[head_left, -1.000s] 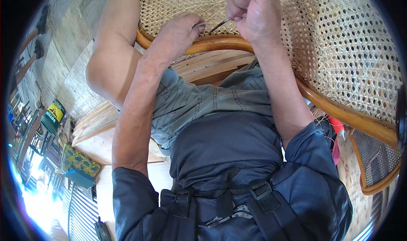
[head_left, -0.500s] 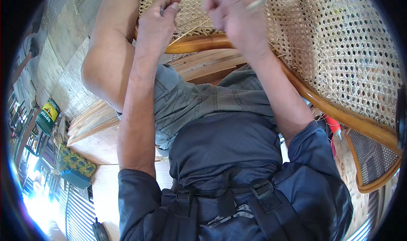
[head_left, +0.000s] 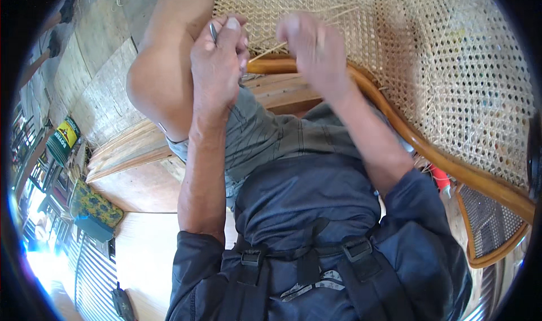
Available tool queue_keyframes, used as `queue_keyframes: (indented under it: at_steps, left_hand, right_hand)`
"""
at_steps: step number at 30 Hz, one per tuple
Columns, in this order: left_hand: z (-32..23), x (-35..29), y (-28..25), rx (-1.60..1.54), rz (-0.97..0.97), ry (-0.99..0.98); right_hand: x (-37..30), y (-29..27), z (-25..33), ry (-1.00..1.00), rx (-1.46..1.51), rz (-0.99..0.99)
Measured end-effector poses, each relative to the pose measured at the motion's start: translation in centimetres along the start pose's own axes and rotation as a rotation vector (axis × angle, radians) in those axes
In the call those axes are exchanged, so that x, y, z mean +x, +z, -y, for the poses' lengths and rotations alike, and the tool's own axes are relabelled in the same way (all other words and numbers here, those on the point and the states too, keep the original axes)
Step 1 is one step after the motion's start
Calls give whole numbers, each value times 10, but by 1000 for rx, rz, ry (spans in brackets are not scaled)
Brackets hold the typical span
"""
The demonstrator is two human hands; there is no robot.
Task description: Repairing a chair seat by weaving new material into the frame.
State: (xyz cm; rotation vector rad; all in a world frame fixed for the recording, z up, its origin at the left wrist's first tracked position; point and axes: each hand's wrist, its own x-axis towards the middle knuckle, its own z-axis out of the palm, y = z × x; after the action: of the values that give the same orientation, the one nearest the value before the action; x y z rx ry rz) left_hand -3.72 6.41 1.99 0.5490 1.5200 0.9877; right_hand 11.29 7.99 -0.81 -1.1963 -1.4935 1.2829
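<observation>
A woven cane panel (head_left: 451, 56) in a curved, varnished rattan frame (head_left: 435, 154) lies across the far side of my lap. My left hand (head_left: 219, 61) is closed at the frame's near edge, with a slim dark metal tool (head_left: 213, 33) sticking up between thumb and fingers; its lower part is hidden. My right hand (head_left: 317, 53), smeared by motion, is curled above the frame to the right. A thin pale cane strand (head_left: 266, 52) runs from beside my left hand to the right hand's fingertips, which seem to pinch it. More loose strand ends (head_left: 341, 12) show behind that hand.
My bare left knee (head_left: 155, 78) is raised beside the panel. Wooden boards (head_left: 141, 152) lie under and beside me. On the left stand a green and yellow can (head_left: 63, 140) and a patterned bag (head_left: 99, 208). A smaller framed mesh panel (head_left: 491, 219) and a red object (head_left: 439, 177) are at right.
Both hands have come nearer to me, and the left has moved slightly right. The metal tool shows more clearly in the left hand. The pale stick-like thing at the right hand no longer shows.
</observation>
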Motion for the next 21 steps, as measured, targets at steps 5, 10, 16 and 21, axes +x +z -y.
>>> queue_keyframes:
  at_steps: [5, 10, 16, 21]
  left_hand:
    - [7, 1, -1, 155, 94, 17]
    - [20, 9, 7, 717, 265, 150]
    - [29, 27, 16, 934, 545, 268]
    - [22, 26, 22, 1108, 672, 221]
  right_hand:
    - [-13, -1, -4, -113, 160, -110]
    - [-5, -16, -10, 41, 137, -125]
    - [25, -15, 5, 192, 237, 19]
    - [38, -53, 73, -64, 423, -303]
